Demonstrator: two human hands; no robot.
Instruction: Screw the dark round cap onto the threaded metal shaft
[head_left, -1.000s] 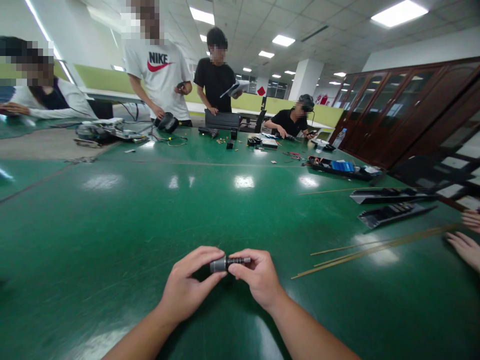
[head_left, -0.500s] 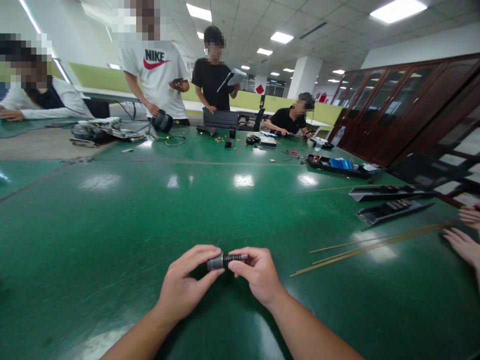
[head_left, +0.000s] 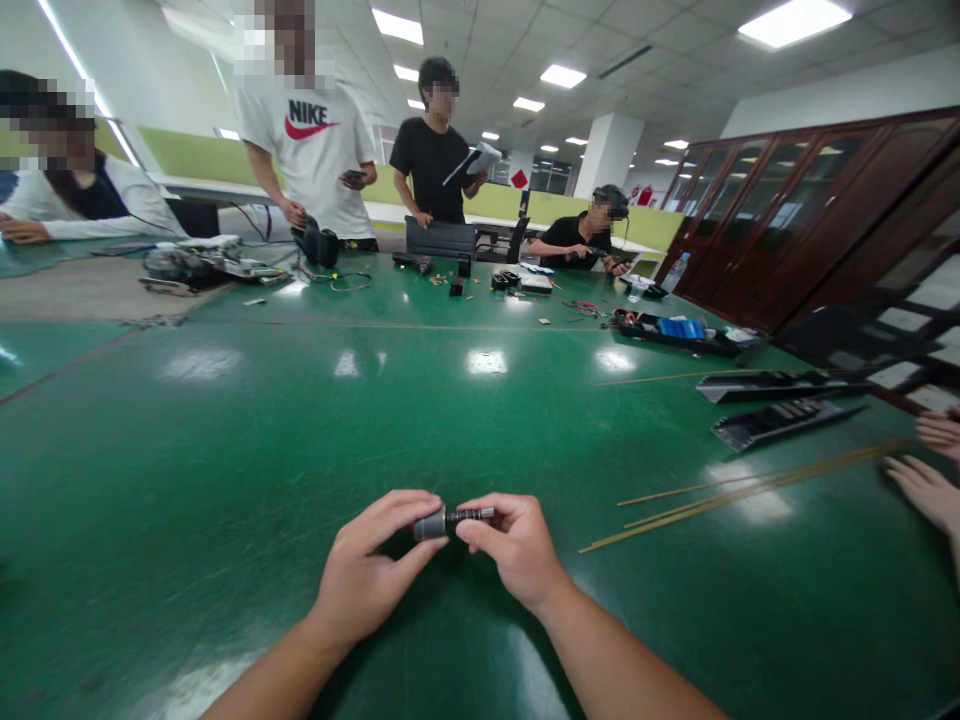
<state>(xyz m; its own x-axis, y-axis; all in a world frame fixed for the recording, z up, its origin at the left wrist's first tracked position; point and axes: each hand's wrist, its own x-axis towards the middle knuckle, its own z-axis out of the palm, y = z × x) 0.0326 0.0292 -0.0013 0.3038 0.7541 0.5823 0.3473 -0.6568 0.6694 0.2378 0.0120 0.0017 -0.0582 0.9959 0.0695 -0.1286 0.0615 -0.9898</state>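
Between my hands is a small metal part: a grey cylinder [head_left: 430, 525] on the left with a thin spring-wound shaft [head_left: 474, 515] coming out of its right end. My left hand [head_left: 375, 560] pinches the cylinder between thumb and fingers. Thumb and forefinger of my right hand [head_left: 517, 545] close on the shaft, whose bright tip shows past them. The part lies sideways, close above the green table [head_left: 375, 420]. I cannot tell exactly what kind of part it is.
Thin brass-coloured rods [head_left: 697, 512] and black metal channels [head_left: 780, 422] lie at right, near another person's hand [head_left: 926, 490]. Farther back are a black tray with blue parts [head_left: 679, 330], a drill [head_left: 412, 262] and a pile of electronics [head_left: 214, 262]. Several people are around the table.
My hands and the metal part have barely moved. Across the table, the person holding papers has turned slightly right, and the black headset in a standing person's hand has tilted.
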